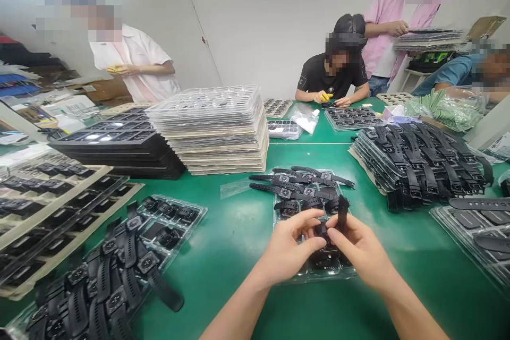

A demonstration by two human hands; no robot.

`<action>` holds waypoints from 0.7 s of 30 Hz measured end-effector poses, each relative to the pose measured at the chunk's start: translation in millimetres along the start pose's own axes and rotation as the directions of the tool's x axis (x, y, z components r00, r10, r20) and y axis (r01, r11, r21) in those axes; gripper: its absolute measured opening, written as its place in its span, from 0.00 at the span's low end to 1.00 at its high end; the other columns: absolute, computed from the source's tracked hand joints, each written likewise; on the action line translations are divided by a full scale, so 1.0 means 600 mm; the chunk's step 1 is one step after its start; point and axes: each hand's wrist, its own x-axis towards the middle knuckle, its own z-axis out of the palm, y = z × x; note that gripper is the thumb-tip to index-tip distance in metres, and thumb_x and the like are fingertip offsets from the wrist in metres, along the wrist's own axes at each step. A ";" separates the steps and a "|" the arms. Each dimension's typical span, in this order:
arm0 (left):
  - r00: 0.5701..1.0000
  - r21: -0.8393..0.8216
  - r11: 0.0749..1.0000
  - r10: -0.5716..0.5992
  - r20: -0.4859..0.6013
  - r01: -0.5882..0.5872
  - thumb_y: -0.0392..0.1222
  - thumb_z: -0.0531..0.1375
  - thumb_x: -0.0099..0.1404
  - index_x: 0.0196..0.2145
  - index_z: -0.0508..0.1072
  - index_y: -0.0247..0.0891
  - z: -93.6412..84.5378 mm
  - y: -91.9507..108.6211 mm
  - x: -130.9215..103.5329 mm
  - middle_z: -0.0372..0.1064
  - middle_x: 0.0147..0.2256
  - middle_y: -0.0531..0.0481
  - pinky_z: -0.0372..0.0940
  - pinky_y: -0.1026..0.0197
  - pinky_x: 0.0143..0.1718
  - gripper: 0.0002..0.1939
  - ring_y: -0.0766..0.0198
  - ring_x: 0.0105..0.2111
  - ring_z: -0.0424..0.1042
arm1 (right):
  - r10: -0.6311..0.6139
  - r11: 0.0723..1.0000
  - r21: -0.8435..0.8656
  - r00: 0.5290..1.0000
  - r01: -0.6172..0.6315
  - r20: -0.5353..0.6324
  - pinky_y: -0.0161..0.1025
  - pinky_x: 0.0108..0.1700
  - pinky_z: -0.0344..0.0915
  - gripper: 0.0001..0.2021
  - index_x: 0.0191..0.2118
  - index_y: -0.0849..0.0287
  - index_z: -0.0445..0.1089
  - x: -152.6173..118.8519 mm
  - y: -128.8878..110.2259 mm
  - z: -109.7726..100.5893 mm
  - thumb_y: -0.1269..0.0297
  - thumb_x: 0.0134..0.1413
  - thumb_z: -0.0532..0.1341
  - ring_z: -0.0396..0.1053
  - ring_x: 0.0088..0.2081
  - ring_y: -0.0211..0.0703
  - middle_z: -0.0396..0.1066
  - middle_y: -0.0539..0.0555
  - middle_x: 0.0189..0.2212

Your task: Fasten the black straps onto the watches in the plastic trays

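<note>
Between my two hands is a black watch [323, 229], held over a clear plastic tray [295, 278]. Thumb and fingers of my left hand [292, 244] pinch its left side. My right hand [356, 239] grips it from the right, where a black strap [342, 215] stands up beside the fingers. Behind my hands, watches with curled straps [287, 207] sit in the tray's compartments. Farther back, watches with straight straps [285, 192] lie across its far end. My fingers partly hide the held watch.
Tall stacks of clear trays [211, 133] and black trays [119, 143] stand behind left. A tray of strapped watches [99, 287] lies at left, another stack [422, 164] at right. Several people are beyond the green table [231, 234]; one in black [332, 79] works at it.
</note>
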 end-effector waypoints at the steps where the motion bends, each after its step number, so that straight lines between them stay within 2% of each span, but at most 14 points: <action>1: 1.000 0.046 0.999 0.014 0.008 -0.014 0.34 0.66 0.59 0.49 0.80 0.42 0.001 0.002 -0.001 0.77 0.38 0.48 0.66 0.61 0.36 0.20 0.64 0.30 0.67 | -0.003 1.000 -0.007 1.000 0.003 0.019 0.40 0.41 0.67 0.14 0.40 0.55 0.71 0.001 0.001 0.000 0.49 0.63 0.63 0.70 0.39 0.47 0.72 0.52 0.36; 6: 0.999 0.155 0.987 0.029 0.040 -0.035 0.33 0.69 0.56 0.46 0.81 0.42 0.006 0.007 -0.006 0.77 0.37 0.49 0.65 0.62 0.35 0.19 0.62 0.31 0.69 | -0.006 1.000 -0.010 0.999 0.006 0.053 0.41 0.44 0.69 0.12 0.42 0.55 0.72 0.005 0.016 0.001 0.51 0.63 0.64 0.72 0.41 0.48 0.73 0.53 0.38; 9: 1.000 0.193 0.981 0.015 0.008 -0.016 0.38 0.68 0.59 0.41 0.82 0.40 0.006 0.006 -0.006 0.75 0.32 0.49 0.62 0.63 0.32 0.11 0.63 0.30 0.67 | -0.024 0.999 0.041 0.999 0.022 0.032 0.40 0.43 0.71 0.13 0.40 0.54 0.73 0.004 0.026 0.002 0.50 0.61 0.65 0.73 0.40 0.48 0.74 0.52 0.36; 12: 1.000 0.195 0.981 0.017 0.006 -0.018 0.41 0.66 0.62 0.39 0.81 0.37 0.003 0.005 -0.006 0.73 0.29 0.49 0.60 0.63 0.30 0.09 0.64 0.28 0.65 | -0.054 0.993 0.106 0.997 0.060 -0.055 0.39 0.42 0.73 0.14 0.40 0.54 0.74 0.001 0.026 0.012 0.49 0.59 0.68 0.74 0.39 0.48 0.74 0.52 0.36; 17: 1.000 0.182 0.983 0.013 0.012 -0.015 0.38 0.66 0.61 0.42 0.78 0.38 0.002 0.004 -0.007 0.69 0.28 0.53 0.62 0.63 0.33 0.10 0.64 0.29 0.66 | -0.082 0.980 0.154 0.959 0.128 -0.273 0.38 0.40 0.73 0.16 0.38 0.54 0.74 -0.008 0.016 0.038 0.47 0.56 0.69 0.74 0.37 0.47 0.73 0.52 0.34; 19: 1.000 0.203 0.979 0.011 0.029 -0.016 0.37 0.66 0.59 0.42 0.78 0.39 0.002 0.004 -0.006 0.69 0.29 0.53 0.62 0.64 0.33 0.12 0.64 0.30 0.66 | -0.089 0.979 0.150 0.955 0.136 -0.282 0.39 0.40 0.73 0.16 0.38 0.54 0.74 -0.007 0.016 0.042 0.46 0.57 0.68 0.74 0.36 0.48 0.74 0.52 0.34; 21: 0.999 0.229 0.973 0.019 0.025 -0.024 0.37 0.66 0.60 0.41 0.78 0.40 0.001 0.005 -0.005 0.70 0.29 0.53 0.61 0.64 0.32 0.10 0.64 0.29 0.66 | -0.136 0.985 0.066 0.957 0.158 -0.256 0.41 0.41 0.73 0.15 0.38 0.54 0.74 -0.004 0.018 0.037 0.46 0.59 0.66 0.74 0.37 0.49 0.74 0.53 0.34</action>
